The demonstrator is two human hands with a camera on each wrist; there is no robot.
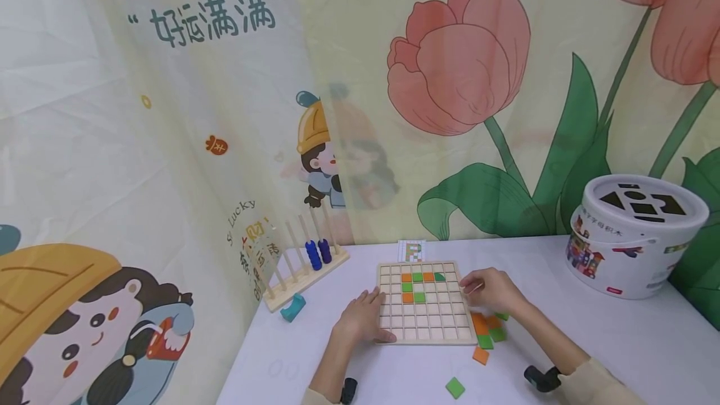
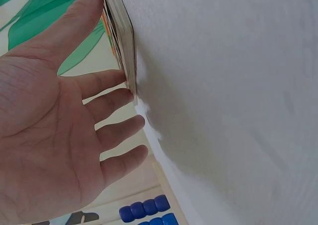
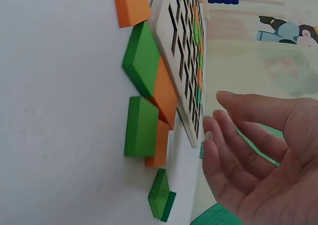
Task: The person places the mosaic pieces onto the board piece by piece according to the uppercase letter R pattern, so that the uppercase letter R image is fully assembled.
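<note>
A wooden grid board [image 1: 427, 330] lies on the table with several orange and green tiles [image 1: 417, 277] set in its upper squares. At the end of the top row sits a dark green piece with a rounded corner [image 1: 440, 277]. My left hand [image 1: 360, 317] rests at the board's left edge, thumb and fingers spread along the side. Beside the right edge is my right hand [image 1: 492, 289], its fingers loosely bent with nothing between thumb and fingertips in the right wrist view. Below it, loose green [image 3: 141, 128] and orange tiles [image 3: 164, 93] lie against the board's right side.
Behind the board lies a small pattern card [image 1: 412, 250]. A wooden bead rack [image 1: 306, 277] with blue beads stands at left, a teal arch-shaped block [image 1: 293, 307] before it. One green tile [image 1: 455, 387] lies near the front. A white bucket [image 1: 635, 236] stands at back right.
</note>
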